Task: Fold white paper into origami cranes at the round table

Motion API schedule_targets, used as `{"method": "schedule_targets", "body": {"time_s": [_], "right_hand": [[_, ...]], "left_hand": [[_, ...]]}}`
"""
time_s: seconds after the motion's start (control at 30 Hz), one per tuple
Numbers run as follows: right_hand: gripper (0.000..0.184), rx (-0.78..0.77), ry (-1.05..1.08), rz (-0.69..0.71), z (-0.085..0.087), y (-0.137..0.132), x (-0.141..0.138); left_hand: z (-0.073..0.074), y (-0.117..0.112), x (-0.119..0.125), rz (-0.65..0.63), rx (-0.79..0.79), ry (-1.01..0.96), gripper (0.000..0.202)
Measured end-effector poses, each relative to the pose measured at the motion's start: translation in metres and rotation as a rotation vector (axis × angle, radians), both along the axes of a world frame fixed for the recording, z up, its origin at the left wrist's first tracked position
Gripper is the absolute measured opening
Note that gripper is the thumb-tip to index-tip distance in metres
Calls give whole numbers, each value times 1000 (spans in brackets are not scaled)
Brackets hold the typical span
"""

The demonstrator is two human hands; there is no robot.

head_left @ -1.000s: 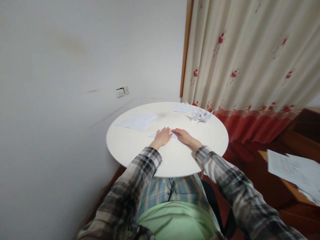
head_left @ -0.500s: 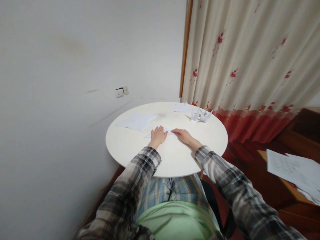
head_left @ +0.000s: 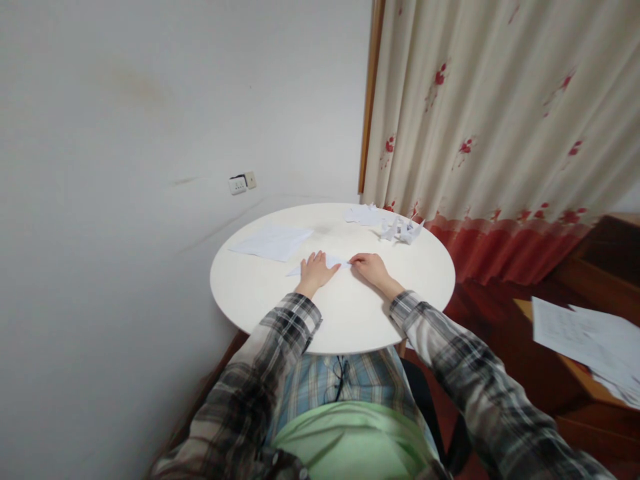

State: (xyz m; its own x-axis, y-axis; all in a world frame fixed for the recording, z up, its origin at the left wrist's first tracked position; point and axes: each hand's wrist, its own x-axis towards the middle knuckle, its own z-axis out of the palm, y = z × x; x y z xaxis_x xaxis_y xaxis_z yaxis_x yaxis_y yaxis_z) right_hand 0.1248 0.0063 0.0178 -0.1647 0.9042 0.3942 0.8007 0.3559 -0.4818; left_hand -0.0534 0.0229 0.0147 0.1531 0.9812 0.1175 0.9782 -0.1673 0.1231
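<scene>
A small folded white paper lies flat near the middle of the round white table. My left hand rests flat on the paper's left part, fingers spread. My right hand sits at the paper's right end with its fingers curled down onto the edge, pressing it against the table. Both arms wear plaid sleeves.
A flat white sheet lies at the table's far left. Loose sheets and folded paper figures sit at the far right edge, by the flowered curtain. More papers lie on a wooden surface to the right. A wall stands at left.
My left hand has slid a little left along the paper and spread. My right hand's fingers have curled in at the paper's right end.
</scene>
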Motion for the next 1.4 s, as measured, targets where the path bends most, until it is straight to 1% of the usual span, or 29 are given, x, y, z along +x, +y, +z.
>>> {"method": "schedule_targets", "body": {"time_s": [0.07,0.2,0.27,0.33,0.43,0.67,0.87,1.07,1.23,1.4], "right_hand": [[31,20,17,36,0,-1,-1],[36,22,21,255,0,-4,-5],[34,-9,23,296,0,-4,-7],[31,-32,18,261,0,-4,-7],[28,-25,-4,181,1,-3,-7],[29,-7,-35,92,6,-7,-6],[27,2,-148,-16,13,-14,-9],[28,13,-181,-136,14,-15,-9],[28,3,-174,-166,14,-15,-9],[28,34,-176,-180,13,-15,-9]], "left_hand": [[-1,1,0,0,-1,-2,73],[-1,2,0,-3,-3,-2,73],[-1,1,0,3,-5,1,72],[0,1,0,5,-9,3,71],[1,0,0,3,-12,0,73],[1,-1,0,4,-8,6,74],[-1,1,0,13,-1,-3,74],[0,0,0,17,-2,-12,75],[-1,0,1,13,6,-14,75],[-1,1,1,18,7,-3,74]]}}
